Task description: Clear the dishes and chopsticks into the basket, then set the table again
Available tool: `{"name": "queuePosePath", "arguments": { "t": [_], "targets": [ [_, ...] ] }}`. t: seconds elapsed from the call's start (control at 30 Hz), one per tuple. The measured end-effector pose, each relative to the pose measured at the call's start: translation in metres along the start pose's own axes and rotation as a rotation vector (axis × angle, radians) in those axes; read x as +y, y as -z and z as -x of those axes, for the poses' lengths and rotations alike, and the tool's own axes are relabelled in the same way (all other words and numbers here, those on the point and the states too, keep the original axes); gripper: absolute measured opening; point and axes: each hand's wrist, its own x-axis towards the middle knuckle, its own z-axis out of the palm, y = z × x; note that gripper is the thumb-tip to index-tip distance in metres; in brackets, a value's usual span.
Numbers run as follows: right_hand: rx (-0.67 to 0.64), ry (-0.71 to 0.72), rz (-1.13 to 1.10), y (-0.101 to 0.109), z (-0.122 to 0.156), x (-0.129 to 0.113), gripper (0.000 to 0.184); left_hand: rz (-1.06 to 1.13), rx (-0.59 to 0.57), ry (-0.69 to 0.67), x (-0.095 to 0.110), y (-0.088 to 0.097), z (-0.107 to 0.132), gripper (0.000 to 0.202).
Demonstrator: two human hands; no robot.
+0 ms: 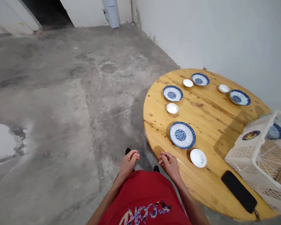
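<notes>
My left hand (129, 162) hovers over the floor in front of my red shirt, its fingers loosely bent and holding nothing. My right hand (170, 164) is at the near left edge of the round wooden table (208, 122), also loosely bent with nothing in it. Closest to it are a white bowl (198, 157) and a blue-rimmed plate (182, 135). Farther round the table lie more blue-patterned plates, a left one (172, 93), a back one (200, 79) and a right one (240, 97). Small white bowls (172, 108) sit beside them.
A white plastic crate (245, 150) stands on the table's right side, with blue-patterned dishes (275, 131) inside. A black phone-like slab (239, 191) lies before it. White walls (215, 34) rise behind, and grey concrete floor (61, 109) stretches left toward a dark doorway (49, 14).
</notes>
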Motion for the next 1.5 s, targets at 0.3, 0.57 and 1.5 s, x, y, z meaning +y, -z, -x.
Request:
{"name": "queuePosePath", "arguments": {
  "t": [0.3,0.57,1.5],
  "targets": [
    [-0.191,0.031,0.05,-0.172,-0.038,-0.056,0.033,0.027,0.175,-0.007,0.025,0.16,-0.082,0.04],
    [-0.147,0.044,0.132,-0.216,-0.089,-0.086,0.03,0.064,0.048,0.022,0.055,0.168,-0.154,0.05],
    [0.295,0.079,0.052,-0.225,-0.455,-0.239,0.026,-0.378,-0.359,-0.024,0.274,0.133,-0.531,0.071]
  ]
}}
